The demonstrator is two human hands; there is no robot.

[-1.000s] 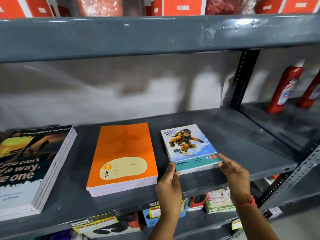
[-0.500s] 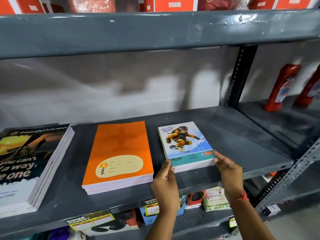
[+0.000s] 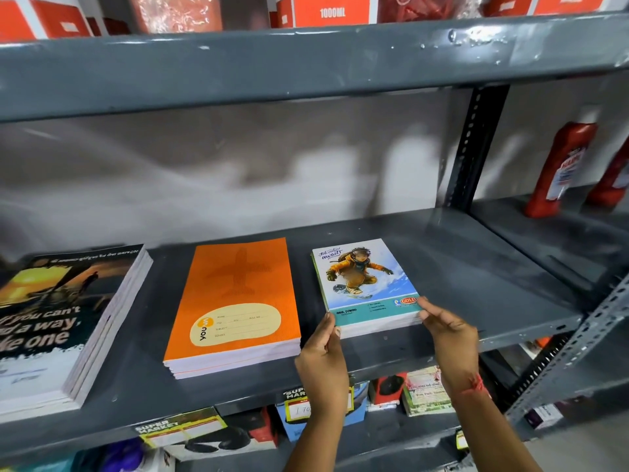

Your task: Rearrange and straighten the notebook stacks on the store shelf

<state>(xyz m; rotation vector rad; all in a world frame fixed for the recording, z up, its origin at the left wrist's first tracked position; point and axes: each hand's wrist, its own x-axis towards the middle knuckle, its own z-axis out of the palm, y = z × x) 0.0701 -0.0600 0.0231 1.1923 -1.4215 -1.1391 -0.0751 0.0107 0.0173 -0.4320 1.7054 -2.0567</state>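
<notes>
The left hand (image 3: 323, 364) and right hand (image 3: 449, 335) pinch the near corners of the small astronaut-cover notebook stack (image 3: 366, 284), which lies just right of the orange notebook stack (image 3: 235, 304). Squaring it probably calls for even pressure from both sides. The grey metal shelf (image 3: 476, 277) lies bare beyond it.

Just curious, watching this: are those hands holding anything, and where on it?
Yes: the small stack of cartoon-cover notebooks. The left hand pinches its near left corner; the right hand pinches its near right corner. The stack rests on the shelf.
</notes>
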